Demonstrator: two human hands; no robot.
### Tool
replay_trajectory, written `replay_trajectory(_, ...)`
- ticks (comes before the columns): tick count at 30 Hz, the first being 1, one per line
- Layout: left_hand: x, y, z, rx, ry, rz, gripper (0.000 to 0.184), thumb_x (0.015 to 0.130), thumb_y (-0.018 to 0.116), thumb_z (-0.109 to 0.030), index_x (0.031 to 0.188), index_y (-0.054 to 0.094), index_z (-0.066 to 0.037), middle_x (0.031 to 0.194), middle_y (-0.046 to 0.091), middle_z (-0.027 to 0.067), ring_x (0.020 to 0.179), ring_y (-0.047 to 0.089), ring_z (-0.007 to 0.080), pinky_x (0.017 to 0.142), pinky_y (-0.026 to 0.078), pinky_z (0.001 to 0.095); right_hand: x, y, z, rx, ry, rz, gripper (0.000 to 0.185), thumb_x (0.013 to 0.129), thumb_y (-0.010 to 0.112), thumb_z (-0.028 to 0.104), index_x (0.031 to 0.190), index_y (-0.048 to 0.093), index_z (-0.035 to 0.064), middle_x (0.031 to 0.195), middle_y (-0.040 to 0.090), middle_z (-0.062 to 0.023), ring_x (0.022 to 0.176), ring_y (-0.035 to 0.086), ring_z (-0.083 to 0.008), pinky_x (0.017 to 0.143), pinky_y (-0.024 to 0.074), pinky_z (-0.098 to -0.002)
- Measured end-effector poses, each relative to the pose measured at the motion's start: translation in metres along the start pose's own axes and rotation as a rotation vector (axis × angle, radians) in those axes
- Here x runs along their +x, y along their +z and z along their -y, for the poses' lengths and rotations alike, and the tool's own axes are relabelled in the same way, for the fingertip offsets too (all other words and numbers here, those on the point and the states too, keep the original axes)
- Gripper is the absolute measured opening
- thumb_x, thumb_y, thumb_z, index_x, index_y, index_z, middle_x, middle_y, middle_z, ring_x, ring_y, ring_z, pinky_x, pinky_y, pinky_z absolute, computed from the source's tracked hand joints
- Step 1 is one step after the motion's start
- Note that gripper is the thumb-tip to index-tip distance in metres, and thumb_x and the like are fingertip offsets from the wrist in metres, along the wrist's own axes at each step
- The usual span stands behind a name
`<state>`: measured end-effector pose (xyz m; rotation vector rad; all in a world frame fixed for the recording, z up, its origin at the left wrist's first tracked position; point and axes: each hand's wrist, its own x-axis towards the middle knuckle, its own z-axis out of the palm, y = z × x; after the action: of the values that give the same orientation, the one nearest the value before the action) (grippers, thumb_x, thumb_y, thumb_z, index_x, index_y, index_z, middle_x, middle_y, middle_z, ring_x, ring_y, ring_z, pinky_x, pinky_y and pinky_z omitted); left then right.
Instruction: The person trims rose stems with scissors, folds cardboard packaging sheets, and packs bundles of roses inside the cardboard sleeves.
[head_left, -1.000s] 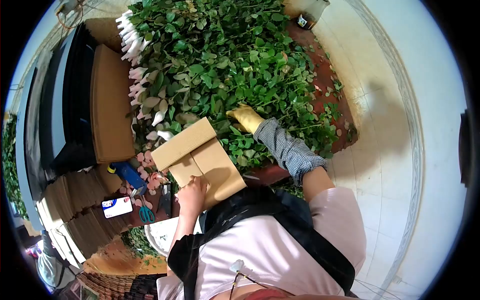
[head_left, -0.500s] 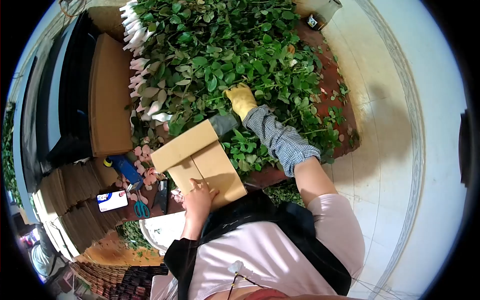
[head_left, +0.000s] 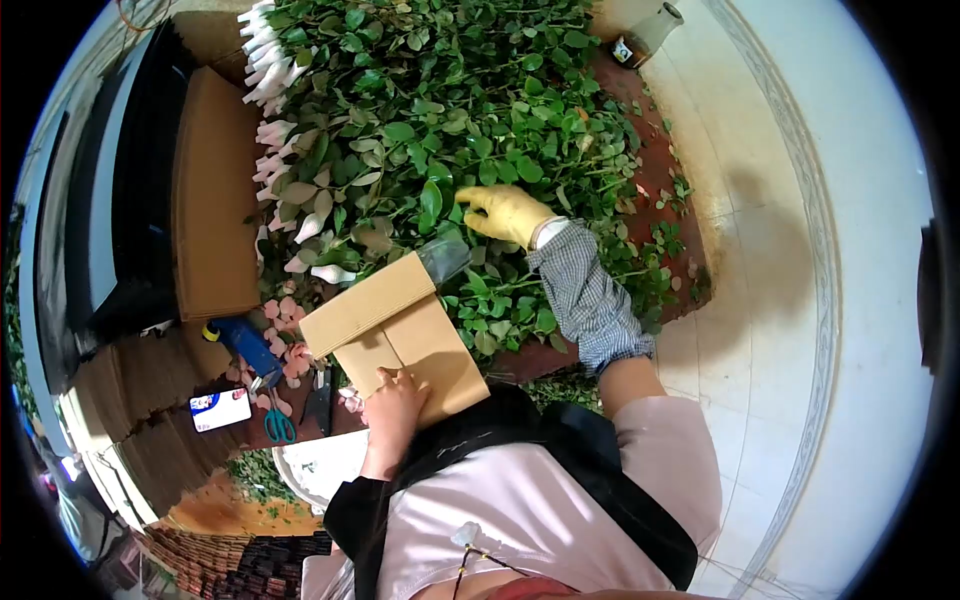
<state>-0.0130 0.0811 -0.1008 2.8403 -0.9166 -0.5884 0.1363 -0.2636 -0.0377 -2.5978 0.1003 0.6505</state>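
Observation:
My bare left hand rests on a folded piece of brown cardboard, its fingers loosely spread and slightly bent on the surface. A strip of clear plastic sticks out past the cardboard's far edge. In a yellow glove, my right hand hovers over a thick bed of leafy rose stems, thumb and fingers apart, with nothing visible between them. Pale netted flower heads line the left side of these stems. Some leaves under the glove are hidden.
Left of my hand lie teal scissors, a phone, a blue tool, a dark-handled tool and pink petals. Cardboard sheets stand at the left. A glass bottle sits at the table's far right corner.
My right hand has drawn back from the leaves, moving slightly right and towards me, and its thumb and fingers now show apart. My left hand's fingers have bent a little more on the cardboard.

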Motion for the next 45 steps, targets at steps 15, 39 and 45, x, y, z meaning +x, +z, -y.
replay_trajectory(15, 0.002, 0.001, -0.003, -0.027, -0.087, -0.112, 0.043, 0.09, 0.063, -0.045, 0.101, 0.064, -0.004, 0.098, 0.067, 0.0245, 0.06, 0.069, 0.0311, 0.05, 0.056, 0.0379, 0.054, -0.011, 0.029, -0.567, -0.344, -0.796, 0.037, 0.082, 0.063, 0.001, 0.118, 0.064, 0.0113, 0.084, 0.068, -0.0081, 0.086, 0.066, -0.0269, 0.094, 0.0504, -0.0387)
replay_trajectory(39, 0.019, -0.019, 0.111, -1.345, 0.063, 0.528, 0.053, 0.09, 0.072, -0.013, 0.139, 0.054, -0.003, 0.128, 0.058, 0.0081, 0.113, 0.059, 0.0197, 0.1, 0.045, 0.0302, -0.184, 0.147, -0.076, -0.348, 0.19, -0.739, 0.025, 0.082, 0.06, 0.004, 0.103, 0.073, 0.0096, 0.119, 0.069, -0.0127, 0.12, 0.059, -0.0294, 0.111, 0.0399, -0.046)
replay_trajectory(45, 0.002, -0.007, 0.071, -0.611, 0.251, 0.089, 0.036, 0.078, 0.075, -0.016, 0.111, 0.068, -0.004, 0.105, 0.061, 0.0171, 0.099, 0.062, 0.0365, 0.087, 0.052, 0.0401, -0.174, 0.111, -0.106, 0.204, 0.263, 0.148, 0.045, 0.1, 0.054, 0.027, 0.143, 0.048, 0.0143, 0.148, 0.05, -0.0117, 0.134, 0.049, -0.0309, 0.113, 0.0388, -0.0426)
